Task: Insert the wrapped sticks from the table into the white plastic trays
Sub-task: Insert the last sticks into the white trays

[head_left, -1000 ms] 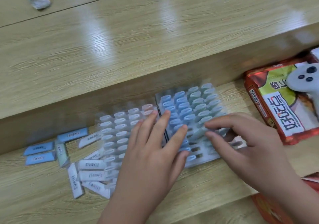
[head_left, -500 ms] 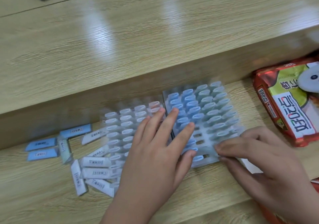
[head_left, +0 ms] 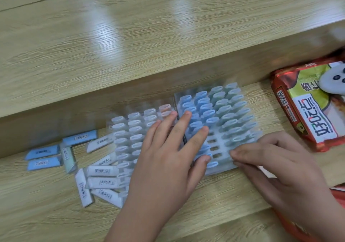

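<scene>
Loose sticks (head_left: 100, 171) lie in a heap on the tabletop (head_left: 46, 204) far left, blue ones at the outer edge, white ones w/ barcodes nearer the L tray (head_left: 119, 128), some touching it. The L tray's slots I can see are full. My L hand (head_left: 168, 159) lies flat across the seam btwn both trays, its fingers (head_left: 186, 115) straight and spread, pressing down. The R tray (head_left: 220, 169) is mostly full; a few slots near my thumb are bare. My R hand (head_left: 276, 163) sits at its near right corner, fingers curled, tips together; can't tell if they pinch a stick or the tray edge. A red bag (head_left: 306, 111) lies far right.
</scene>
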Demonstrator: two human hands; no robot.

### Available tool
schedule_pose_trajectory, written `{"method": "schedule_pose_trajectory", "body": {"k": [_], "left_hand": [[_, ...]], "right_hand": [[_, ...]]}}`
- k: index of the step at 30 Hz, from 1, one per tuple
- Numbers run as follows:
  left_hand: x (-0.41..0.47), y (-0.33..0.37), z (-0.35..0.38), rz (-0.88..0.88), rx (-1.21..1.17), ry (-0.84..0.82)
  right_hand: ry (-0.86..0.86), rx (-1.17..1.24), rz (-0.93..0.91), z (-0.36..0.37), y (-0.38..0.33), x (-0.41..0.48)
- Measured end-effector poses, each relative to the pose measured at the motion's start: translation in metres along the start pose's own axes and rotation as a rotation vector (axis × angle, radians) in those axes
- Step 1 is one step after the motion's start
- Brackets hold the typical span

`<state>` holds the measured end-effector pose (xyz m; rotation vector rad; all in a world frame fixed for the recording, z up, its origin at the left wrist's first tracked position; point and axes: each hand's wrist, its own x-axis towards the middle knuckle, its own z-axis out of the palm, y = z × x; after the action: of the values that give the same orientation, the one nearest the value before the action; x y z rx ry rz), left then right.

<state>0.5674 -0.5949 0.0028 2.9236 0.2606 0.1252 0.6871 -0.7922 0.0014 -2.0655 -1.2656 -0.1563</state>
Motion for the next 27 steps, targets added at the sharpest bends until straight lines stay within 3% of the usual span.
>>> {"method": "schedule_pose_trajectory", "body": {"k": [6,11,15,19,22,27], "left_hand": [[0.0,0.0,0.0,0.004,-0.001,-0.013],[-0.003,0.0,-0.009,-0.021,-0.143,0.024],[-0.019,-0.021,-0.025,-0.168,-0.427,0.237],[-0.059,-0.056,-0.036,-0.292,-0.448,0.361],[-0.105,-0.09,-0.031,-0.341,-0.408,0.402],[-0.164,-0.139,-0.02,-0.569,-0.355,0.349]], "right_hand": [[-0.074,-0.157,-0.092,0.006,0.001,-0.002],[-0.033,0.015,0.074,0.004,-0.012,0.0],[0.029,0.131,0.155,0.012,-0.038,0.019],[-0.04,0.178,0.133,0.036,-0.069,0.039],[-0.116,0.189,0.087,0.069,-0.1,0.053],[-0.249,0.137,0.047,0.125,-0.157,0.069]]}}
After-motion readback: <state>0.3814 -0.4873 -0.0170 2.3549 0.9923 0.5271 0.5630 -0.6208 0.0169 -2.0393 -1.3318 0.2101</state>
